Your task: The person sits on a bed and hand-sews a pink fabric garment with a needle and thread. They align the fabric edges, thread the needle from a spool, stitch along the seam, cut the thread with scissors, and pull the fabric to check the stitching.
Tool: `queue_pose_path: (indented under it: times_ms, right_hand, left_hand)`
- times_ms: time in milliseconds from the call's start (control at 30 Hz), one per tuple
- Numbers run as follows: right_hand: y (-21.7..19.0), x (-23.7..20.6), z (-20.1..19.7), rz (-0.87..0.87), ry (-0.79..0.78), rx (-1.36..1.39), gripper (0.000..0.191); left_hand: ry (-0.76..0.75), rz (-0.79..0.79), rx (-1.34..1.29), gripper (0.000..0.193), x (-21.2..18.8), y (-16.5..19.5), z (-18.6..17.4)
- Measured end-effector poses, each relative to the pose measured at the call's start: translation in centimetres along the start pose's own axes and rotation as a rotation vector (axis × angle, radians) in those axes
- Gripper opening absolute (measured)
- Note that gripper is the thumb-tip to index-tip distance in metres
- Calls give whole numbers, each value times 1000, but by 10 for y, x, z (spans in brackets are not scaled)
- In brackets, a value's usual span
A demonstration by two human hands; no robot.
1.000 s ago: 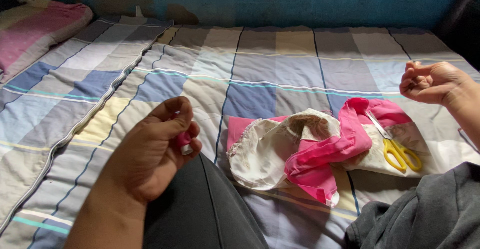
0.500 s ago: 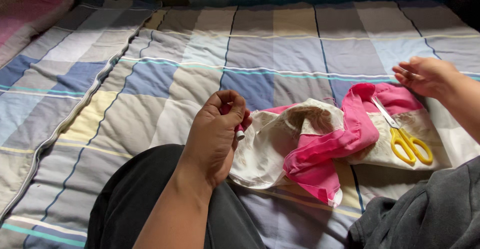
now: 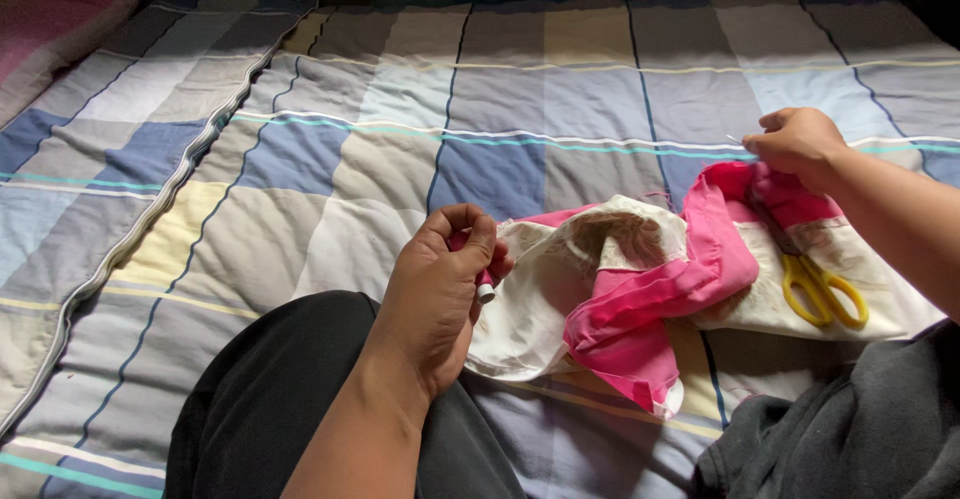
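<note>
One checked quilt (image 3: 480, 109) fills the view, its stripes running away from the person. On the quilt lies one bundle of cloth (image 3: 610, 289), cream with a pink band, its long axis stretching from near the black-clad knee (image 3: 270, 389) out toward the right edge of the quilt. Two hands are at work. The left hand (image 3: 440, 294) sits at the cloth's near-left end, fingers curled tight around one small spool (image 3: 484, 287) of pink thread; its white end pokes out pointing down and right, toward the cloth. The right hand (image 3: 795, 144) hovers at the cloth's far-right end, fingertips pinched together on one thin needle (image 3: 735, 140), tip pointing left. One pair of yellow-handled scissors (image 3: 820, 284) lies on the cloth's right part, handles toward the person, blades pointing away toward the right hand.
</note>
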State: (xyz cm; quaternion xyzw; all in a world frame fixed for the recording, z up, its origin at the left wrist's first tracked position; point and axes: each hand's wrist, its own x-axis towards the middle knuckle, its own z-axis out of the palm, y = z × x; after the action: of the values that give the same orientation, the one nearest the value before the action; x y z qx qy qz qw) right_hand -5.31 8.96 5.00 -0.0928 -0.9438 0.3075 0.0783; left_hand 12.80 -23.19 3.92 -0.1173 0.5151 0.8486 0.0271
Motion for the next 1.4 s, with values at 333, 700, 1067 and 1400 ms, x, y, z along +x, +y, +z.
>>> queue_pose_path:
  times_ms: [333, 700, 1067, 1400]
  right_hand:
    - [3, -42, -69, 133, -312, -70, 45]
    - [36, -119, -61, 425, -718, -406, 47]
    - [47, -117, -68, 567, -624, -192, 51]
    - [81, -178, -103, -5, -1048, 1115, 89]
  left_hand:
    - [-36, 55, -90, 14, -16, 2, 9]
    - [6, 66, -100, 15, -45, 10, -9]
    - [-68, -55, -386, 16, -57, 29, -20]
    - [-189, -108, -468, 11, -46, 33, -28]
